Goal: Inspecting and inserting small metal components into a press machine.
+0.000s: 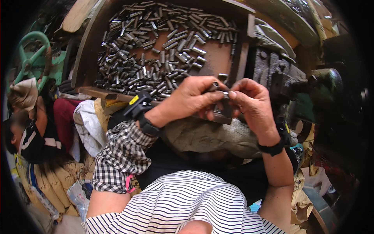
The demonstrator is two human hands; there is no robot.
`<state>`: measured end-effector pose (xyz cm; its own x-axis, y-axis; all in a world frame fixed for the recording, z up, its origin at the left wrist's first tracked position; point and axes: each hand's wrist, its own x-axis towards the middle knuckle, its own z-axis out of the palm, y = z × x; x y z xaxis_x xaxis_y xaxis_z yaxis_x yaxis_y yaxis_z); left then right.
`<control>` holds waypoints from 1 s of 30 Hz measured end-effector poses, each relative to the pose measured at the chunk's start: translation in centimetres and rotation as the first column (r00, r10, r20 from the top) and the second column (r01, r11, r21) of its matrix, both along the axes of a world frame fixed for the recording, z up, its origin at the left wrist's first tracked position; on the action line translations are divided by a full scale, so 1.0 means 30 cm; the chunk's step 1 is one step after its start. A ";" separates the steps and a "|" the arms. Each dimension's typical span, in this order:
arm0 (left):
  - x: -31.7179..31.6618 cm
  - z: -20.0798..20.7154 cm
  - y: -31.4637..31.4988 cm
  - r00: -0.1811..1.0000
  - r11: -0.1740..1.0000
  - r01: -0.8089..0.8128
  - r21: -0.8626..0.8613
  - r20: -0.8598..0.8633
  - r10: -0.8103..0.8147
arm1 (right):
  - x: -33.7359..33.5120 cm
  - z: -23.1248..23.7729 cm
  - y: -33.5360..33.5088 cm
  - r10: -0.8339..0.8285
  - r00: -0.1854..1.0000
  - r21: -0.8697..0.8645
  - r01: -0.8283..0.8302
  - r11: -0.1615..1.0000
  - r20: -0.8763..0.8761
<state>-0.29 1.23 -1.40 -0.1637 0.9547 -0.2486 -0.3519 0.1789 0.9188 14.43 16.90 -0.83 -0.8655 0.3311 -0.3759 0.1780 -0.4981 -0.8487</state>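
Observation:
In front of my chest my two hands meet over the near right corner of a wooden tray (pixel 85 48). A short metal tube (pixel 214 86), its hollow end facing up, is held in the closed fingers of my left hand (pixel 187 97). My right hand (pixel 255 107) pinches a small shiny metal piece (pixel 225 94) between thumb and forefinger, close against the left fingertips. Whether that piece touches the tube is hidden by the fingers. Many loose metal tubes (pixel 144 72) like it lie heaped in the tray beyond my hands.
A dark, greasy machine (pixel 327 87) stands close on the right. Grey cloth (pixel 210 136) covers something below my hands. At far left are a green handwheel (pixel 29 58) and another person (pixel 39 140). Cardboard and sacks (pixel 54 187) lie at lower left.

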 end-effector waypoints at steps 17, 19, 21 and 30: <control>0.113 0.066 -0.019 0.964 0.998 -0.032 -0.061 0.263 0.047 | 0.142 0.084 -0.043 0.063 0.997 0.328 -0.042 0.944 -0.052; 0.155 0.087 -0.036 0.973 0.995 -0.011 -0.104 0.226 0.034 | 0.249 0.175 -0.079 0.063 0.998 0.733 -0.027 0.680 -0.022; 0.183 0.108 -0.047 0.982 0.993 -0.044 -0.112 0.180 0.063 | 0.418 0.308 -0.118 -0.072 0.995 0.931 0.094 0.353 -0.073; 0.150 0.101 0.145 0.989 0.989 -0.148 -0.001 0.005 0.148 | 0.884 0.547 0.194 -0.691 0.520 0.855 0.419 -0.305 -0.502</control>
<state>4.21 5.59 1.63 -0.3021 0.9198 -0.2504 -0.3787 0.1252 0.9170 40.95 22.73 15.57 -0.0316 0.7432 0.6683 0.5152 0.5851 -0.6263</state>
